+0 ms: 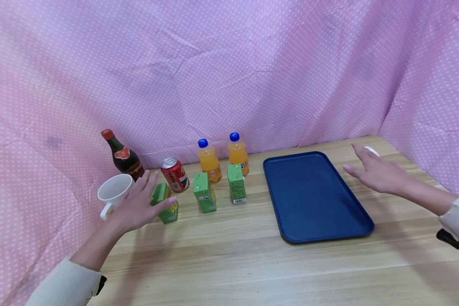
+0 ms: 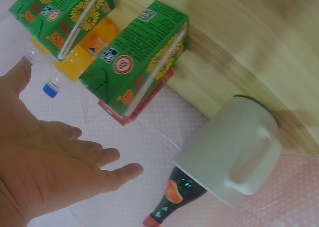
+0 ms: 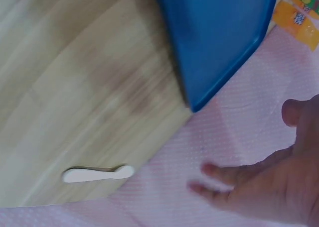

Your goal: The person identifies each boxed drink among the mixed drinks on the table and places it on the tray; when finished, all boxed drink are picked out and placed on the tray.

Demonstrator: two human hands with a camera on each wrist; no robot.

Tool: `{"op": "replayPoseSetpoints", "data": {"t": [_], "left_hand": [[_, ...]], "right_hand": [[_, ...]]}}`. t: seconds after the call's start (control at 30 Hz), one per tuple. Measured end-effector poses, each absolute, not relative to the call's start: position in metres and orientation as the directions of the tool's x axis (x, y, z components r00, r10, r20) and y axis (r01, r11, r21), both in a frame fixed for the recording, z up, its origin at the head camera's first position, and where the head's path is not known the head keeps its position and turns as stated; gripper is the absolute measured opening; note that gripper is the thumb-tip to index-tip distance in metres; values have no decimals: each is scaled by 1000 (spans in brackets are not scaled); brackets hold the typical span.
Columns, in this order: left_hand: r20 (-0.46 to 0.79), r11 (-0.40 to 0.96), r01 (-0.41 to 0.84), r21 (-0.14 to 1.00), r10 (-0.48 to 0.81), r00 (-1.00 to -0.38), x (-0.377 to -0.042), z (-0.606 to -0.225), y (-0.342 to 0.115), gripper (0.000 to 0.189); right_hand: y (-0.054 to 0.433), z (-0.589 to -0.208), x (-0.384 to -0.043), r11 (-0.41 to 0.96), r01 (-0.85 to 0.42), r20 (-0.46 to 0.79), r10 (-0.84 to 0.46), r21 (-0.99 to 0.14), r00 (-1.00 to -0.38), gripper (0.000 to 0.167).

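My left hand [image 1: 137, 206] hovers with spread fingers near a white mug [image 1: 114, 189] and the leftmost green drink carton [image 1: 169, 212], holding nothing. In the left wrist view, a gap separates the fingers from that carton [image 2: 137, 57] and the mug [image 2: 229, 147]. My right hand [image 1: 380, 174], also empty and with fingers extended, is in the air to the right of a dark blue tray [image 1: 317, 197]. A small white object with a narrow handle-like shape [image 3: 97, 174] lies on the table below it; the hand partly hides it in the head view.
A dark bottle with a red cap [image 1: 126, 159] stands behind the mug. Beside it are a red can [image 1: 174, 175], two orange soda bottles [image 1: 209, 163] with blue caps, and two more green cartons [image 1: 204, 195]. Pink dotted cloth [image 1: 229, 76] hangs behind the wooden table [image 1: 229, 255].
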State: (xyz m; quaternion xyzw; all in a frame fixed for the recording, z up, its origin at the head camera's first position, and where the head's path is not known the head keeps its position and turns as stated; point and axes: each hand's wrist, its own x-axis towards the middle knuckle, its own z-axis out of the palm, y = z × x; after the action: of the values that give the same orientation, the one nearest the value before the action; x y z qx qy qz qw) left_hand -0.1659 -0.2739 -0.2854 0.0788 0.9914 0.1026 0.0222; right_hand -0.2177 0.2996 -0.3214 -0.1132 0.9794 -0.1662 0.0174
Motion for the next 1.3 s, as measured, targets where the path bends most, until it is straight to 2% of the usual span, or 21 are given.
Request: {"op": "replayPoseSetpoints", "data": {"t": [0.23, 0.43, 0.63, 0.77, 1.0, 1.2, 1.3], "left_hand": [[43, 956, 146, 253, 139, -989, -170, -293, -281, 107], [84, 908, 167, 384, 145, -986, -175, -300, -292, 102], [21, 833, 144, 534, 157, -987, -176, -308, -304, 107], [-34, 773, 110, 625, 168, -985, -177, -311, -310, 107], [-64, 692, 94, 716, 199, -978, -181, -317, -315, 101], [-86, 649, 63, 758, 196, -977, -184, -321, -318, 96], [-94, 625, 54, 779, 201, -975, -186, -323, -320, 94]], "right_hand": [[320, -340, -224, 838, -267, 31, -287, -476, -957, 68], [336, -360, -225, 761, -244, -30, -326, -602, -945, 62], [346, -377, -224, 622, -172, -84, -360, -764, -929, 63], [350, -387, -224, 546, -114, -104, -352, -830, -930, 67], [353, -398, -224, 426, -76, -90, -356, -902, -930, 62], [348, -400, -224, 467, -134, -65, -386, -874, -920, 67], [347, -401, -224, 440, -135, -61, -405, -888, -912, 66]]}}
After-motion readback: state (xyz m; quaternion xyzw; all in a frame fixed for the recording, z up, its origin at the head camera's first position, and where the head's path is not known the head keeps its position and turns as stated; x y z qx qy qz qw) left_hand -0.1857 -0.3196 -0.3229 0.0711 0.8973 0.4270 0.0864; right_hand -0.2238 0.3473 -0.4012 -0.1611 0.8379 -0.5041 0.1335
